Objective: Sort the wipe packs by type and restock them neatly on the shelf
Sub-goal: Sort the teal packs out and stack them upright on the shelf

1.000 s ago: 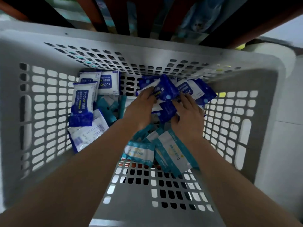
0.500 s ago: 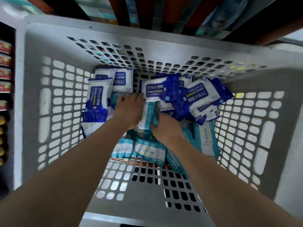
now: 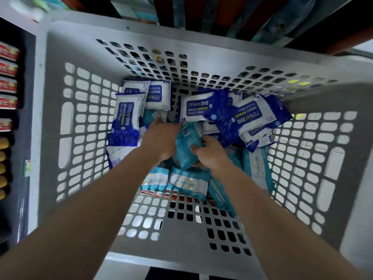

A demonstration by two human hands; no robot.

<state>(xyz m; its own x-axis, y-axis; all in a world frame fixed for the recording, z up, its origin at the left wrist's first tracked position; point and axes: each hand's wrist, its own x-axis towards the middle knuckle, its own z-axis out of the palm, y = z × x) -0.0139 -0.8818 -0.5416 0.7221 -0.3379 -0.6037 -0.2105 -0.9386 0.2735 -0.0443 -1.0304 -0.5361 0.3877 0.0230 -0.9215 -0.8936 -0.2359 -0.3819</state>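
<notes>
Right hand [image 3: 211, 156] curled round teal pack [image 3: 186, 147], left hand [image 3: 161, 138] beside — fingers [image 3: 157, 121] straight

Blue wipe pack [image 3: 201, 107]: "75%", "Alcohol Wipes".

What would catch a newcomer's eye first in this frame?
Two bare hands meet mid-basket: the right hand grips a teal plastic wipe pack, the left hand beside it. Blue-and-white alcohol wipe packs pile against the far wall of the grey perforated plastic basket.

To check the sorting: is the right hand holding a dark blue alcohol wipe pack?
No, the right hand grips a teal soft plastic wipe pack.
</notes>
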